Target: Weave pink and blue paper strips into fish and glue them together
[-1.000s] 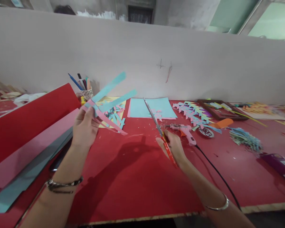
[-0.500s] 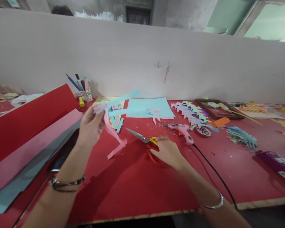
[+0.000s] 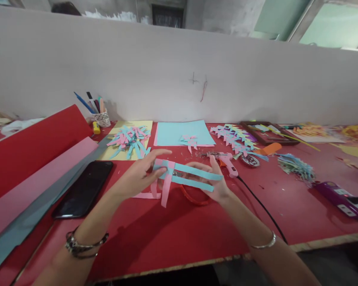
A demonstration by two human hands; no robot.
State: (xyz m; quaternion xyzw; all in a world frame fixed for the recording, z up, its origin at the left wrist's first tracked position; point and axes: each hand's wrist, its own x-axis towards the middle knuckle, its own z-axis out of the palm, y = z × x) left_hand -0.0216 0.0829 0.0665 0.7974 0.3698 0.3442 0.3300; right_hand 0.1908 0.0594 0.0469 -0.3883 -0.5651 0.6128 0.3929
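Observation:
My left hand (image 3: 144, 172) is closed on a woven paper strip piece (image 3: 168, 169), pinching its small pink and blue square between thumb and fingers. Pink tails hang down from it, and two long blue strips stretch right. My right hand (image 3: 216, 180) is open behind the ends of those blue strips, its thumb raised and apart; the strips cross in front of its palm and fingers. Below the hands, scissors with a red handle (image 3: 193, 198) rest on the table, mostly hidden. A loose pink strip (image 3: 146, 195) lies under my left hand.
A phone (image 3: 83, 190) and coloured card sheets (image 3: 41, 167) lie left. Behind are a heap of cut strips (image 3: 129, 139), blue paper (image 3: 179, 133) and a pen cup (image 3: 101, 118). A pink glue gun (image 3: 226, 161) with its black cord (image 3: 259, 204) lies right, near a woven paper chain (image 3: 234, 139).
My right hand has let go of the scissors and come up to the blue strips. My left hand has moved right and lower with the woven piece, turning its strips rightward.

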